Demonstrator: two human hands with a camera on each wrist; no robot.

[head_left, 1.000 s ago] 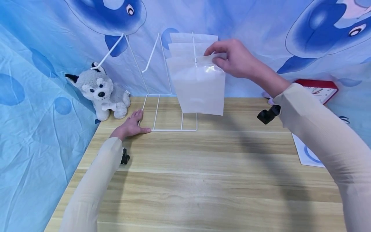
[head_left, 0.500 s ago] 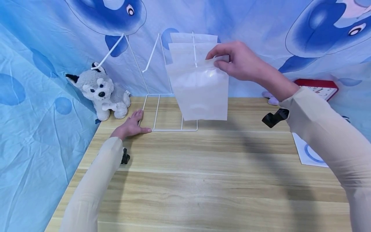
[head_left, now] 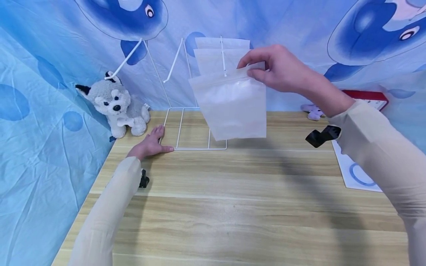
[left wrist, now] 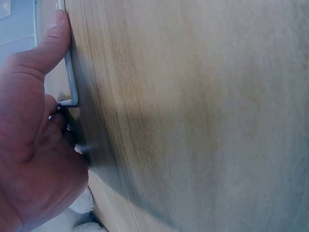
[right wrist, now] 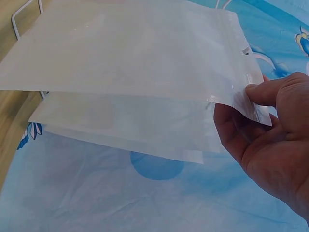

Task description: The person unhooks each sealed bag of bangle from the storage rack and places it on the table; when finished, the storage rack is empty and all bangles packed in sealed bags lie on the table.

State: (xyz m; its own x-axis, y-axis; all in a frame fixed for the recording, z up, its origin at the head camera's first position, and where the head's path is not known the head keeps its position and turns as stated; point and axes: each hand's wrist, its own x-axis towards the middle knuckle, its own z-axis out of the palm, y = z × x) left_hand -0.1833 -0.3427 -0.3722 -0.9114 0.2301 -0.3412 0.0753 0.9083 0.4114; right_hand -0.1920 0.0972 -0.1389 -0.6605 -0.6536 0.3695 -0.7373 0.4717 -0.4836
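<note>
My right hand (head_left: 277,68) pinches the upper right corner of a whitish translucent zip bag (head_left: 233,111) between thumb and fingers. In the right wrist view, a small hang hole shows near that bag's top edge. Two similar bags (head_left: 217,59) hang behind it on a hook (head_left: 223,55) of a white wire rack (head_left: 199,149). The front bag's top edge is at the hook's tip; whether the tip is still in the hole, I cannot tell. My left hand (head_left: 151,143) rests on the front left corner of the rack's base, its thumb along the front wire (left wrist: 72,82).
Two other rack hooks (head_left: 173,61) jut forward at the left. A grey plush dog (head_left: 114,105) sits behind my left hand. At the right are a red clock (head_left: 382,98), a small purple toy (head_left: 313,112) and a white sheet (head_left: 352,170). Blue dolphin-print fabric (head_left: 289,22) hangs behind the wooden table (head_left: 229,207).
My right hand has drawn the front bag forward and slightly right, toward the hook's tip and away from the two behind. The bag now hangs more tilted. My left hand has stayed put.
</note>
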